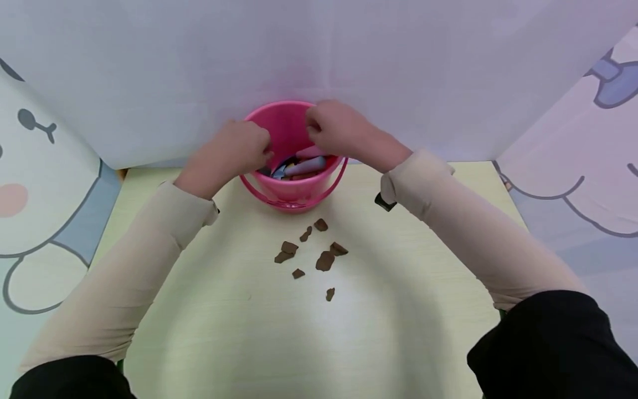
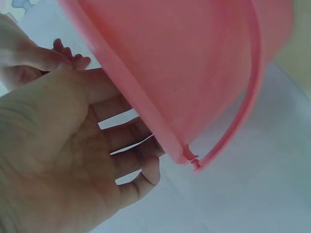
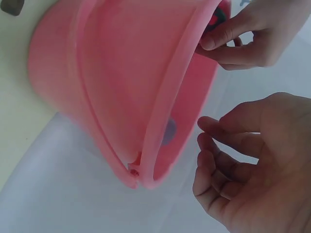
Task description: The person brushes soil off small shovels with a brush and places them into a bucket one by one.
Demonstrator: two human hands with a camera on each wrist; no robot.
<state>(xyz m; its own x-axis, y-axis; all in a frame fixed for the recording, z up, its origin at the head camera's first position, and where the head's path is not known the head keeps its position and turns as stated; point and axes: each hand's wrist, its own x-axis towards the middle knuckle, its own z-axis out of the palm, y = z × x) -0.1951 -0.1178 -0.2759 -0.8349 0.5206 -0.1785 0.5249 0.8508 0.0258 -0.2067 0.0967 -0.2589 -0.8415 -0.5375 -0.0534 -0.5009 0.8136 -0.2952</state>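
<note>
A pink bucket (image 1: pixel 283 124) with its handle lowered stands at the back of the table. Inside it lie several colourful pieces, among them a pale purple rounded piece (image 1: pixel 307 165) and a pink one (image 1: pixel 310 152). My left hand (image 1: pixel 233 148) reaches over the bucket's left rim, its fingertips hidden behind the rim in the left wrist view. A dark green and red piece (image 3: pixel 217 18) shows beside its thumb in the right wrist view. Over the right rim hovers my right hand (image 1: pixel 344 128), fingers loosely curled and holding nothing (image 3: pixel 243 165).
Several flat brown pieces (image 1: pixel 325 261) lie scattered on the pale wooden table (image 1: pixel 239 327) in front of the bucket. A white cloth wall (image 1: pixel 164 66) rises right behind it. Panels with cartoon drawings (image 1: pixel 45 183) flank both sides.
</note>
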